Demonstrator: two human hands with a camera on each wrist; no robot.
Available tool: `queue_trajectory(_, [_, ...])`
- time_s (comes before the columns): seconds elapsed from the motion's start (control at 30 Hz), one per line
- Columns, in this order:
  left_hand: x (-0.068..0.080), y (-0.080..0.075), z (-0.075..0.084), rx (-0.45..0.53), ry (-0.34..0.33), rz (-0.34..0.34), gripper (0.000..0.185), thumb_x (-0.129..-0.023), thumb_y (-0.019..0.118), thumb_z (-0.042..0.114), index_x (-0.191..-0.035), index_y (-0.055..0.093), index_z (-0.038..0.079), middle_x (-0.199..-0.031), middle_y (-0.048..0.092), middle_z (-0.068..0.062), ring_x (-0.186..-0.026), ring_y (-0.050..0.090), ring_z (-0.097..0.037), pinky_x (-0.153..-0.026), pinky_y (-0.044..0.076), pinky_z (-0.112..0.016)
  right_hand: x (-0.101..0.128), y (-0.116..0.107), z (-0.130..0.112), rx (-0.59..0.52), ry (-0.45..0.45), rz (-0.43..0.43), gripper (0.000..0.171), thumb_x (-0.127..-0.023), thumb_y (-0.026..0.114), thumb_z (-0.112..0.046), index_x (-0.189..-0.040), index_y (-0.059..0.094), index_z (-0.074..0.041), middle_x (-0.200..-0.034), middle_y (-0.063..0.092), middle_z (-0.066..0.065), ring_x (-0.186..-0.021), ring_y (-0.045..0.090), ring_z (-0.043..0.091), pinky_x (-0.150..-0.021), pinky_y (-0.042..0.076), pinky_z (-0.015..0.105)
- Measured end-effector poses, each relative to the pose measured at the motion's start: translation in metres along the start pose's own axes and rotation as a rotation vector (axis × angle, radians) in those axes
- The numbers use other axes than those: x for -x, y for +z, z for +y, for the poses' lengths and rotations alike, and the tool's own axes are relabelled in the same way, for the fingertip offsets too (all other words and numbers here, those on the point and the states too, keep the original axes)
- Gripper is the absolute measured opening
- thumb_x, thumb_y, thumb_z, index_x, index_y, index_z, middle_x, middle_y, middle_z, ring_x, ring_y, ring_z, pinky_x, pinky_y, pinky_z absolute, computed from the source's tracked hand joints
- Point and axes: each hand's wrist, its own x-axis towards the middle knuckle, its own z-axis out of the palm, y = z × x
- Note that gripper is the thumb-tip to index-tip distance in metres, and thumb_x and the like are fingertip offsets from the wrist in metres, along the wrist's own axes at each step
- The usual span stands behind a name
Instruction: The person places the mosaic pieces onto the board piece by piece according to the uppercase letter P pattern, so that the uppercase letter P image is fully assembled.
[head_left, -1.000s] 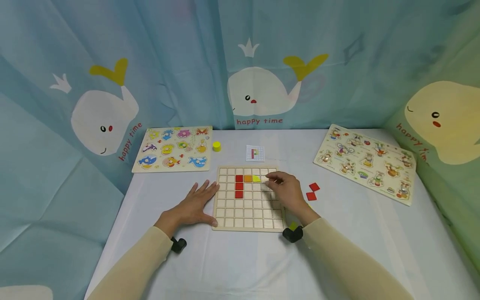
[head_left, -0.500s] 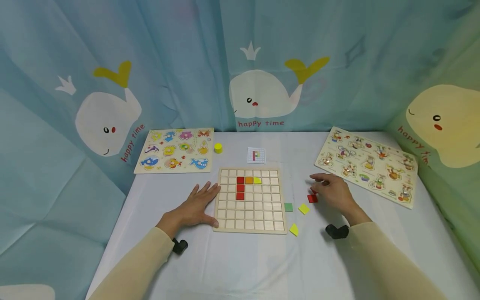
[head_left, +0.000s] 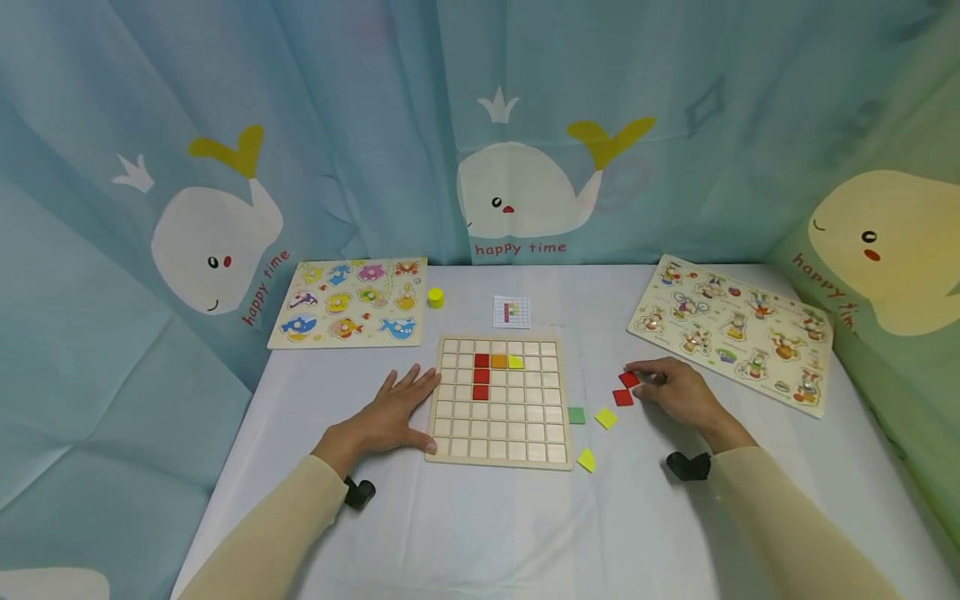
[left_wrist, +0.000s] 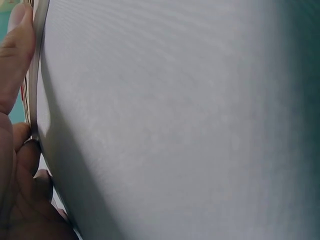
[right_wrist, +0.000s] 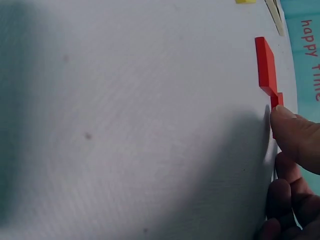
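Note:
My left hand (head_left: 390, 414) lies with spread fingers at the left edge of the wooden grid board (head_left: 498, 461). Its thumb and fingertips touch the rim, and the left wrist view shows the thumb (left_wrist: 17, 55) against it. Right of the board, my right hand (head_left: 678, 396) pinches a red square tile (head_left: 628, 379) between thumb and index finger. Another red square tile (head_left: 622, 398) lies corner to corner with it. On the board sit several red tiles (head_left: 481, 377) in a column, an orange tile (head_left: 498, 361) and a yellow piece (head_left: 516, 362).
Beside the board lie a green tile (head_left: 576, 416), a yellow square (head_left: 606, 418) and a yellow quarter-round piece (head_left: 587, 460). Behind it are a pattern card (head_left: 512, 312) and a yellow cylinder (head_left: 436, 298). Picture puzzles stand back left (head_left: 348, 303) and back right (head_left: 731, 333).
My right hand has moved from the board's upper right to the red tiles and taken hold of one. The left hand stays at the board's edge.

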Motion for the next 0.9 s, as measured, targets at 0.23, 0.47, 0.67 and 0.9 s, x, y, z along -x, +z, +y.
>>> queue_trajectory(0.23, [0.0002,0.0000,-0.0014,-0.001,0.019,-0.007,0.128,-0.074,0.091,0.058,-0.171,0.019,0.016,-0.178,0.014,-0.003,-0.166,-0.001,-0.028,-0.134,-0.009,-0.053,0.0003,0.0032,-0.0037,0.031,0.034,0.033,0.036,-0.096,0.073,-0.008,-0.132,0.071,-0.003,-0.126,0.060,0.022,-0.107,0.051,0.035,-0.085,0.046,0.040])
queue_trajectory(0.47, [0.0008,0.0006,-0.0005,-0.014,0.023,-0.014,0.134,-0.069,0.093,0.061,-0.171,0.018,0.016,-0.179,0.013,-0.003,-0.166,-0.002,-0.027,-0.134,-0.008,-0.053,0.0006,0.0060,-0.0029,0.053,0.064,0.049,0.035,-0.099,0.073,-0.013,-0.131,0.067,0.000,-0.127,0.058,0.024,-0.108,0.052,0.038,-0.091,0.049,0.049])
queue_trajectory(0.67, [0.0004,0.0008,-0.0002,-0.023,0.024,-0.013,0.133,-0.070,0.093,0.060,-0.171,0.018,0.016,-0.179,0.013,-0.003,-0.166,-0.002,-0.027,-0.134,-0.009,-0.053,0.0016,0.0050,-0.0001,-0.001,0.074,0.064,0.037,-0.101,0.070,-0.017,-0.133,0.062,-0.002,-0.125,0.061,0.023,-0.109,0.053,0.038,-0.095,0.049,0.050])
queue_trajectory(0.9, [0.0004,0.0007,0.0000,-0.032,0.027,-0.016,0.133,-0.070,0.093,0.060,-0.171,0.018,0.016,-0.179,0.013,-0.002,-0.166,-0.002,-0.027,-0.134,-0.008,-0.052,0.0038,0.0026,0.0021,-0.039,0.101,0.124,0.035,-0.103,0.069,-0.021,-0.134,0.063,-0.006,-0.132,0.065,0.027,-0.115,0.060,0.040,-0.092,0.053,0.047])
